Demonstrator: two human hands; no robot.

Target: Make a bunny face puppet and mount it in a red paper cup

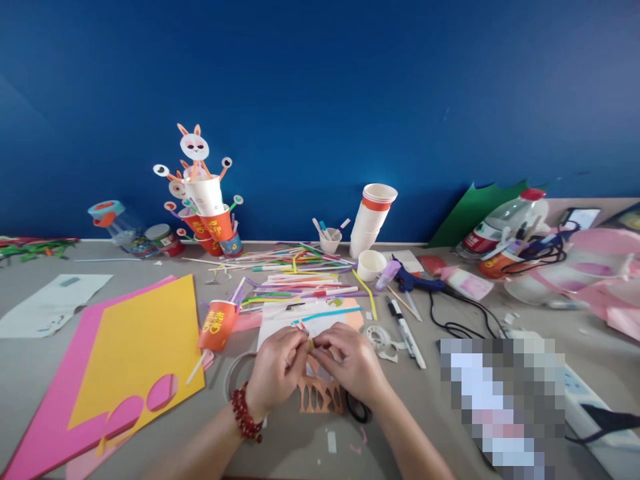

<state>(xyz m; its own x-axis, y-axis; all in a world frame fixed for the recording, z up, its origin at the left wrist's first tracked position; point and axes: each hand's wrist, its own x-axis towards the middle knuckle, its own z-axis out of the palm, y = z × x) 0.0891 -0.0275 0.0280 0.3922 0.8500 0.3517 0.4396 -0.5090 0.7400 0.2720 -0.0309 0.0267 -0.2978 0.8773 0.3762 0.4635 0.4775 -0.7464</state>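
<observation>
Near the table's middle, my left hand and my right hand meet with fingertips pinched together. Between them shows a small yellowish piece, too small and covered to name. A red bead bracelet circles my left wrist. Beneath the hands lies an orange paper sheet with cut-out slots, partly hidden. Just beyond are a white paper and a blue strip. A roll of clear tape rests to the right of my right hand.
Left are yellow card and an orange paper cup. Behind lie colourful pipe cleaners and sticks, with stacked cups. A glue gun, its cord, markers and a bottle stand right. A rabbit-topped cup tower stands back left.
</observation>
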